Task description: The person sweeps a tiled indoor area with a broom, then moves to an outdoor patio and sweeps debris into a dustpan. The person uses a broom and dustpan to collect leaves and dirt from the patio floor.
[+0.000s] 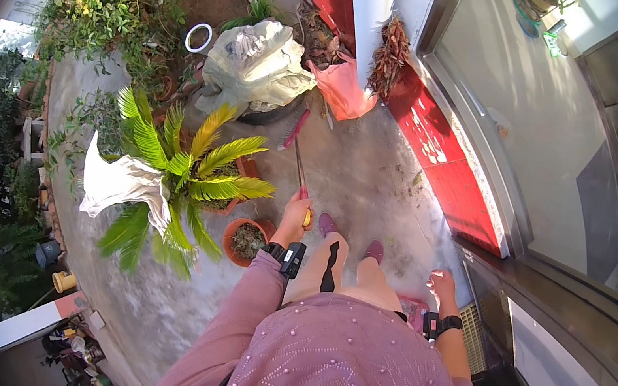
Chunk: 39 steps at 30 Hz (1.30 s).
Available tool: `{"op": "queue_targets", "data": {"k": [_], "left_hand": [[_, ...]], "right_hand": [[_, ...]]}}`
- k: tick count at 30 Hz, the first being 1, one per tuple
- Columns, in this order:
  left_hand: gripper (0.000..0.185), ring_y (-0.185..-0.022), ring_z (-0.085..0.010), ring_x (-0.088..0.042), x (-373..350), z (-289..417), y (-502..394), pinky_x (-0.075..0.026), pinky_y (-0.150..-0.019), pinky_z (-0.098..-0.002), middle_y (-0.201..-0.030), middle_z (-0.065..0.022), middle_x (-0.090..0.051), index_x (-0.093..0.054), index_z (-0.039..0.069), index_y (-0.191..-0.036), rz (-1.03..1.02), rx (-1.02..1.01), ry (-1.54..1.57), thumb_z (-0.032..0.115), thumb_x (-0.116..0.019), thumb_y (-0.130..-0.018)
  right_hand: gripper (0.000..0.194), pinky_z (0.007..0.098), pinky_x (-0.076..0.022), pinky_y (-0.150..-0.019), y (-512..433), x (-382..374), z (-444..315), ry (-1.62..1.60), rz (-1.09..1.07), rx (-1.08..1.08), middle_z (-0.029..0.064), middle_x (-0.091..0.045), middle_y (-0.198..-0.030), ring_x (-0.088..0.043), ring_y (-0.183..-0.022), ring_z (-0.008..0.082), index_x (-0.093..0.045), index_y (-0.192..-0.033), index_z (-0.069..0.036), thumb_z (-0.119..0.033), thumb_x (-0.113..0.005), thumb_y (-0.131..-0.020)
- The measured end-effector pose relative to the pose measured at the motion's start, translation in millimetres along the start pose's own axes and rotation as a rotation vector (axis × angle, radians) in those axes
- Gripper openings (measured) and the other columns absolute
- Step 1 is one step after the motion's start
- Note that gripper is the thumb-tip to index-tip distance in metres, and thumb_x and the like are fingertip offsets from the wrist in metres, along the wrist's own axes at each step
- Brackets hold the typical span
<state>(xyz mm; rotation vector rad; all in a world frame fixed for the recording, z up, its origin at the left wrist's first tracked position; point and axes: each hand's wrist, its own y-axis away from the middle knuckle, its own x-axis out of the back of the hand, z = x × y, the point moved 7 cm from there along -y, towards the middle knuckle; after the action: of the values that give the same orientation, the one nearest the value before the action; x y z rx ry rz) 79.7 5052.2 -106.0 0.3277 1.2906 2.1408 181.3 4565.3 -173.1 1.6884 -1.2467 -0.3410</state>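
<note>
My left hand [296,215] is closed around the upper handle of a broom [300,166], where red and yellow parts show at the grip. The dark handle slants down and away to a pink broom head [294,130] with bristles. That head is near the concrete floor, close to a heap covered in pale plastic sheeting [256,65]. Out to the right, my right hand [442,286] hangs beside my body with its fingers curled in, and nothing shows in it. A terracotta pot [245,240] with dry plant matter stands just left of my left hand.
A potted cycad [186,174] spreads its fronds at left, with a white cloth [127,184] over some of them. A pink plastic bag [343,89] lies by a white downpipe [368,16]. Along the right run a red-tiled wall base [445,165] and large windows [526,105].
</note>
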Motion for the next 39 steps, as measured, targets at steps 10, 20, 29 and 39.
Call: {"op": "queue_targets", "data": {"k": [10,20,29,39], "left_hand": [[0.052,-0.041,-0.0091,-0.039,42,44,48,-0.028,-0.034,-0.0245,-0.061,-0.0009,-0.048,-0.043,0.017,-0.136,-0.066,-0.018,-0.084,0.014,-0.050,-0.084],[0.050,-0.040,-0.0077,-0.040,47,9,93,-0.030,-0.034,-0.0233,-0.061,-0.0012,-0.049,-0.040,0.014,-0.136,-0.283,0.131,-0.065,0.015,-0.052,-0.087],[0.037,-0.038,-0.0085,-0.034,52,36,156,-0.027,-0.036,-0.0222,-0.062,-0.0006,-0.046,-0.044,0.024,-0.127,-0.453,0.182,0.405,0.019,-0.049,-0.091],[0.052,-0.049,-0.0087,-0.041,20,136,123,-0.034,-0.043,-0.0206,-0.075,-0.0034,-0.050,-0.034,0.020,-0.140,-0.522,-0.031,0.746,0.013,-0.049,-0.090]], "right_hand": [[0.024,0.0265,-0.0432,-0.045,-8,13,13,-0.001,0.058,-0.040,0.0124,-0.063,-0.082,-0.063,-0.063,0.0190,-0.058,-0.101,0.002,-0.006,-0.056,-0.079],[0.024,0.0268,-0.0415,-0.042,-3,-3,-1,-0.019,0.031,-0.030,0.0123,-0.063,-0.082,-0.061,-0.060,0.0181,-0.058,-0.100,0.003,-0.003,-0.056,-0.077],[0.023,0.0259,-0.0407,-0.043,-20,-55,-44,0.015,-0.030,0.046,0.0093,-0.059,-0.079,-0.059,-0.059,0.0173,-0.056,-0.101,0.001,-0.003,-0.056,-0.078],[0.024,0.0282,-0.0450,-0.046,-17,-82,-104,0.147,-0.008,0.091,0.0113,-0.062,-0.082,-0.063,-0.063,0.0185,-0.058,-0.100,-0.001,-0.007,-0.058,-0.078]]}}
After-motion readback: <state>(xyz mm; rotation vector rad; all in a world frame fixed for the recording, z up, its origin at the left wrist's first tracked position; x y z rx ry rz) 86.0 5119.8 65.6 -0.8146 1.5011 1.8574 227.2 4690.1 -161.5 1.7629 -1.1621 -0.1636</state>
